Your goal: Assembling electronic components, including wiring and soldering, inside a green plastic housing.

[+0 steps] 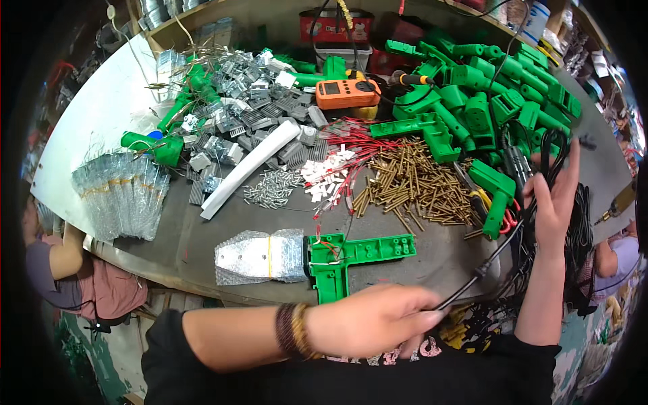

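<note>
My left hand sits low in front of me, past the table's front edge, pinching one end of a black cable. That cable runs up to my right hand, which is raised at the right and closed around it. Just beyond my left hand, a green plastic gun-shaped shell half lies open on the table with red wires in it.
A heap of brass screws, silver screws, white tags with red wires, grey heat sinks, more green shells, an orange meter and bagged parts cover the table. Another person sits at left.
</note>
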The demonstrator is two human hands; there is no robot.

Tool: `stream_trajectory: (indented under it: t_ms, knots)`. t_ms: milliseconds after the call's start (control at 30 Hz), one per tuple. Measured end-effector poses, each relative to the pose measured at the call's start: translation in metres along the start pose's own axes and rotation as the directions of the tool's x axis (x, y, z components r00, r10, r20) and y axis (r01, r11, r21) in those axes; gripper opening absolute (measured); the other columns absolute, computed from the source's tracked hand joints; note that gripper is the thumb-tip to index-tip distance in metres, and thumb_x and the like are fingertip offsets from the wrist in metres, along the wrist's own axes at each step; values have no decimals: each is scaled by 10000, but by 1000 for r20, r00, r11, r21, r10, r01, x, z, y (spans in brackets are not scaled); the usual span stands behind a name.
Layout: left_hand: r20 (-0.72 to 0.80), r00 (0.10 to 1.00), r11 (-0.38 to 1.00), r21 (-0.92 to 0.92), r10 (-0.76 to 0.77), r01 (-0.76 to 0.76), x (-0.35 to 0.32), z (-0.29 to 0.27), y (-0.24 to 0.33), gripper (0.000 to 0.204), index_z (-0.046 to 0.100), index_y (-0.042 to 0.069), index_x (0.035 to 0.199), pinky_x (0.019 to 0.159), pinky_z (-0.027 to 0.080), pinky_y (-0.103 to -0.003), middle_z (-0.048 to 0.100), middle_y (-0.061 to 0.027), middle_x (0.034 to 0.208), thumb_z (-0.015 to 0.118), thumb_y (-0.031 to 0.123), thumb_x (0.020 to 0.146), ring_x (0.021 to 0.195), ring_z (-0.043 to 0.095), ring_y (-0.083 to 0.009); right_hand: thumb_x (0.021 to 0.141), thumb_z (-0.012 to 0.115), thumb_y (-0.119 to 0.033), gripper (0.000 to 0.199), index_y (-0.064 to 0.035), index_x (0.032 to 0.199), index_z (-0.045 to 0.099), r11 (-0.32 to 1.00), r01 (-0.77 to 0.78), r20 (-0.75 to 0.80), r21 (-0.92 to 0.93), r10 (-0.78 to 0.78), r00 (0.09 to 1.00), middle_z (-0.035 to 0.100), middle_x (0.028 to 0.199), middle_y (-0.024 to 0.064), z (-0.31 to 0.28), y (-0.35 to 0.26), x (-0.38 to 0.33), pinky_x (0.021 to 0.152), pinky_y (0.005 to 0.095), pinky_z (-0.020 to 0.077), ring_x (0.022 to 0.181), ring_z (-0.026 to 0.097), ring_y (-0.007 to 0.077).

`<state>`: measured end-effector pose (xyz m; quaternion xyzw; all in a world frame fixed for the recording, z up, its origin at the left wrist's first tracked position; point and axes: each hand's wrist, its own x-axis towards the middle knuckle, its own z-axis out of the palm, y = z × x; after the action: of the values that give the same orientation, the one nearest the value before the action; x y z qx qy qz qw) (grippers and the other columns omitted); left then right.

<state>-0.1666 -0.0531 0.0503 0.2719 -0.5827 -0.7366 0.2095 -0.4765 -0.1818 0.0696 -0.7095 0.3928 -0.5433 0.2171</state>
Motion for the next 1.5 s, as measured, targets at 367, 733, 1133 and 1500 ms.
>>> stream_trajectory:
  t_ms: [367,733,1133,1500]
  knots:
    - [-143,866,141,986,478,85,-42,-5,-4,111,507,142,789,448,423,-302,468,-1,666,617,144,790,551,536,-151,885,690,-394,334,-70,963,664,910,355,912,-214,56,406,656,860,88,102,-73,-66,630,347,536,791,682,271]
    - [-121,832,32,992,541,123,17,-135,41,89,693,83,882,655,510,-407,612,-60,828,686,148,821,756,628,-274,911,729,-135,139,-23,974,676,825,-534,869,185,117,481,731,841,55,119,-9,-90,648,302,530,744,694,157]
    - [202,875,-193,973,440,-128,95,-210,-3,160,691,131,886,722,505,-406,579,-33,876,669,105,730,849,628,-261,930,711,-114,160,-29,920,575,684,-681,890,262,102,445,721,776,49,125,-3,-87,594,268,527,669,690,121]
    - [219,887,-195,969,406,-150,94,-217,-14,234,664,140,971,741,524,-389,593,-32,957,666,83,744,906,642,-262,955,647,-90,173,-26,987,489,595,-774,910,216,165,381,717,826,74,125,-4,-90,644,270,545,744,706,143]
